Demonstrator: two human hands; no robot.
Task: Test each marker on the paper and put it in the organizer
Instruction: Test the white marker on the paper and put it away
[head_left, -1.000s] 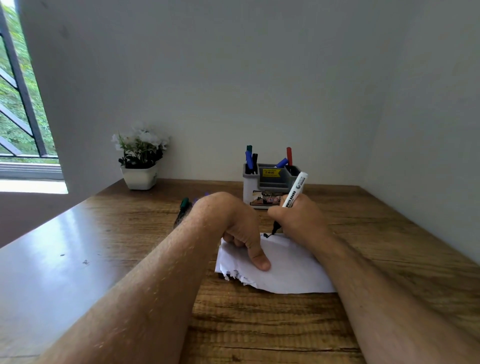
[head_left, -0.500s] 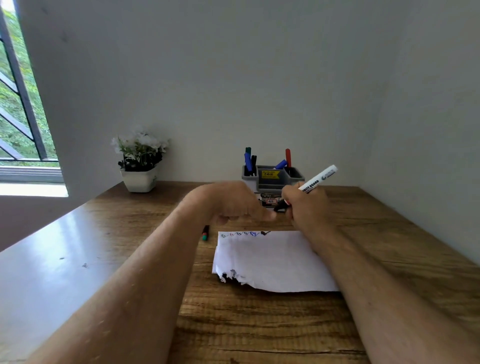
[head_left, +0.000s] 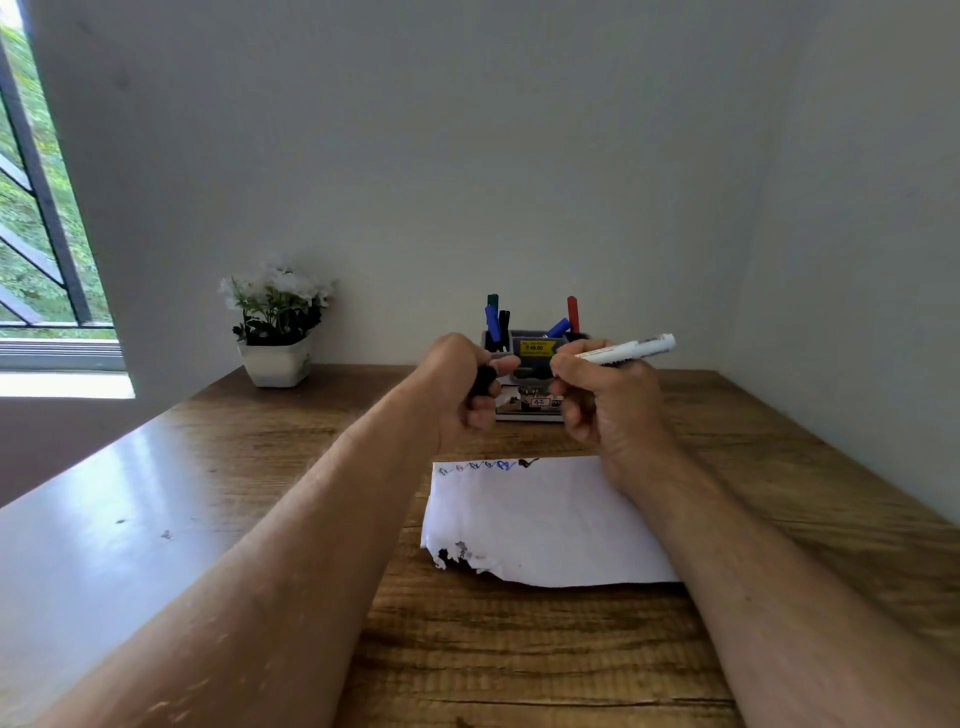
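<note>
**Marker and cap held up in front of the organizer**

At the far left a barred window (head_left: 36, 218) lets in daylight, and a small white square pot of white flowers (head_left: 277, 332) stands at the back of the brown wood-grain desk (head_left: 519, 649). My left hand (head_left: 464, 387) is raised above the desk, its fingers (head_left: 501, 366) curled tight around a small black marker cap (head_left: 484, 379). Just behind both hands sits the grey plastic desk organizer (head_left: 535, 353) with a yellow price sticker; blue, green, black and red markers stand in its compartments. My right hand (head_left: 605, 402) grips the white-barrelled whiteboard marker (head_left: 626, 349) in closed fingers, the barrel lying nearly level and its rear end pointing right; its tip is hidden behind my fingers. Below my hands, the torn white sheet of paper (head_left: 540, 525) lies flat on the desk, with a row of small coloured test scribbles along its far edge.
</note>
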